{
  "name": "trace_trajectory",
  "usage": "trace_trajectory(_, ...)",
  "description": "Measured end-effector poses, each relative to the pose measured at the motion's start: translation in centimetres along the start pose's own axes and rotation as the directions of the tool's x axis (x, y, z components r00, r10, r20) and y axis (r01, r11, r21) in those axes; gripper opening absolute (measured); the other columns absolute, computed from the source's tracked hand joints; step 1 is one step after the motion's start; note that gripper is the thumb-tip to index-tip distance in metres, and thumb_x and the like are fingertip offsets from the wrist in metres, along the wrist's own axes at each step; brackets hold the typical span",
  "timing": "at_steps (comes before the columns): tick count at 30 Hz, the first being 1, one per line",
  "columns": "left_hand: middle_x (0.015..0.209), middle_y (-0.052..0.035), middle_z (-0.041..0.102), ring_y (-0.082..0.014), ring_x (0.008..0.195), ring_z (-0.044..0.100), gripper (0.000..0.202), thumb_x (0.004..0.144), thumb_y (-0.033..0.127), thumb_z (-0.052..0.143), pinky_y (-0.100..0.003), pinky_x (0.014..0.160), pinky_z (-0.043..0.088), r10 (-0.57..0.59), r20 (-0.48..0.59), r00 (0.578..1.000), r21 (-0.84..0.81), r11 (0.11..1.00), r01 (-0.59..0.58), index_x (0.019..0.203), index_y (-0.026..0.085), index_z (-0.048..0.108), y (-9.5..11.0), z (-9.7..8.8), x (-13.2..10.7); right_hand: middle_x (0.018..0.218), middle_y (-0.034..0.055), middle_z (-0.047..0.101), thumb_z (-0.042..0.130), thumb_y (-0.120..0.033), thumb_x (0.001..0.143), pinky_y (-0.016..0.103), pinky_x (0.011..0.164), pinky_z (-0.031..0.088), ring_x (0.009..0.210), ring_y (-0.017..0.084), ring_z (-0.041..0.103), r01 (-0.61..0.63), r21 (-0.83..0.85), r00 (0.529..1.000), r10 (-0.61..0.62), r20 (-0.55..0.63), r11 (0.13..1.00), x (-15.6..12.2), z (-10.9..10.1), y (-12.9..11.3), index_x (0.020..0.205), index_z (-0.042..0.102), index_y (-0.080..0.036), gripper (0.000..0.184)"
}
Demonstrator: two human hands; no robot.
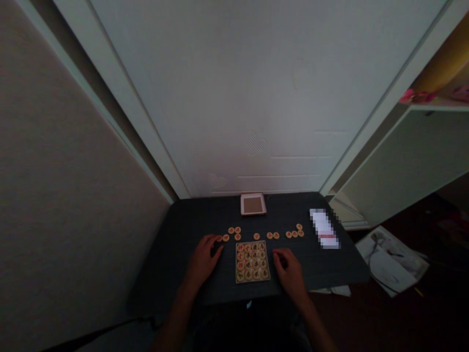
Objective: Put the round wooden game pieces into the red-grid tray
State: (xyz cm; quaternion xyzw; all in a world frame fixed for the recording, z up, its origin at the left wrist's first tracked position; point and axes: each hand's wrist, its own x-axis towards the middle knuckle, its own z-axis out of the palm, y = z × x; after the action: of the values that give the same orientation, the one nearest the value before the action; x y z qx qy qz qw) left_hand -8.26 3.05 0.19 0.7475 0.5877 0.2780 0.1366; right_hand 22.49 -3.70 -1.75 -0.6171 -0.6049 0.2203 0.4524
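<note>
A square box point(252, 282) filled with round xiangqi pieces, marked in red and black, lies near the table's front edge. My left hand point(203, 256) is left of it, thumb spread from the fingers. Its fingertips rest at a red-marked piece point(219, 238), the leftmost of a loose row. To the right of the box is my right hand point(289, 268), its fingers curled together; whether anything is between them is hidden. Beyond the box, other red-marked pieces lie in small groups, among them a single piece point(256, 236) and a pair point(273, 235).
The dark table point(164, 274) meets a white panel point(238, 98) at its back. A shallow, light-rimmed box lid point(253, 213) lies near that panel. On the right is a bright, blurred-out rectangle point(324, 229). Papers point(392, 259) lie lower down beyond the table's right side.
</note>
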Motion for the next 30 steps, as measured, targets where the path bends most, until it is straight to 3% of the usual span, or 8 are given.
trace_trajectory(3,0.121,-0.0041,0.065,-0.0236,0.111,0.063,0.026,0.096,0.034,0.055,-0.04,0.098,0.053,0.069,0.013,0.998,-0.012,0.998,-0.069,0.12,0.029,0.064,1.4,-0.1,0.2,0.095,0.0092,0.073,0.052,-0.039,0.096,0.034,0.077,0.056,0.086,0.023,0.069,0.033,-0.023,0.999,-0.033,-0.003,0.999,0.3,-0.3,0.3,0.101,0.072,-0.021,0.028)
trace_trajectory(10,0.118,-0.0041,0.068,-0.0238,0.113,0.061,0.023,0.097,0.033,0.053,-0.042,0.1,0.051,0.162,0.003,0.987,-0.066,0.985,-0.161,0.116,0.028,0.066,3.6,0.3,2.0,0.099,0.0105,0.071,0.05,-0.037,0.097,0.041,0.086,0.055,0.094,0.025,0.066,0.06,-0.199,0.992,-0.081,-0.101,0.978,1.5,-3.3,3.0,0.105,0.07,-0.022,0.027)
trace_trajectory(17,0.117,-0.0058,0.068,-0.026,0.112,0.061,0.022,0.096,0.032,0.054,-0.046,0.101,0.049,0.151,-0.069,0.986,-0.036,0.987,-0.154,0.112,0.027,0.067,0.9,0.5,0.8,0.12,0.0153,0.067,0.05,-0.042,0.096,0.051,0.099,0.049,0.112,0.03,0.061,0.097,-0.394,0.975,-0.167,-0.146,0.914,4.4,-6.3,6.4,0.122,0.066,-0.02,0.038)
trace_trajectory(22,0.126,-0.007,0.064,-0.028,0.118,0.058,0.026,0.095,0.034,0.055,-0.05,0.105,0.047,0.079,-0.115,0.99,-0.01,0.997,-0.08,0.119,0.028,0.064,-0.6,0.7,-0.8,0.121,0.016,0.068,0.045,-0.037,0.097,0.05,0.098,0.049,0.112,0.031,0.062,0.105,-0.483,0.982,-0.168,-0.09,0.869,6.9,-5.9,7.0,0.121,0.067,-0.018,0.037)
trace_trajectory(27,0.132,-0.0071,0.061,-0.0276,0.122,0.056,0.028,0.096,0.032,0.055,-0.05,0.106,0.046,0.059,-0.114,0.992,-0.016,0.998,-0.061,0.122,0.029,0.063,-0.6,0.7,-1.9,0.116,0.0154,0.071,0.048,-0.032,0.095,0.046,0.097,0.047,0.112,0.03,0.062,0.118,-0.521,0.986,-0.16,-0.035,0.845,8.8,-5.0,6.7,0.116,0.07,-0.018,0.033)
trace_trajectory(30,0.125,-0.0069,0.064,-0.0273,0.118,0.059,0.024,0.096,0.032,0.055,-0.05,0.104,0.048,0.049,-0.13,0.99,-0.049,0.997,-0.056,0.116,0.028,0.066,-0.3,0.9,-2.2,0.11,0.0148,0.073,0.051,-0.03,0.093,0.042,0.092,0.047,0.106,0.029,0.064,0.122,-0.529,0.988,-0.152,-0.012,0.84,9.9,-4.5,6.3,0.11,0.072,-0.018,0.029)
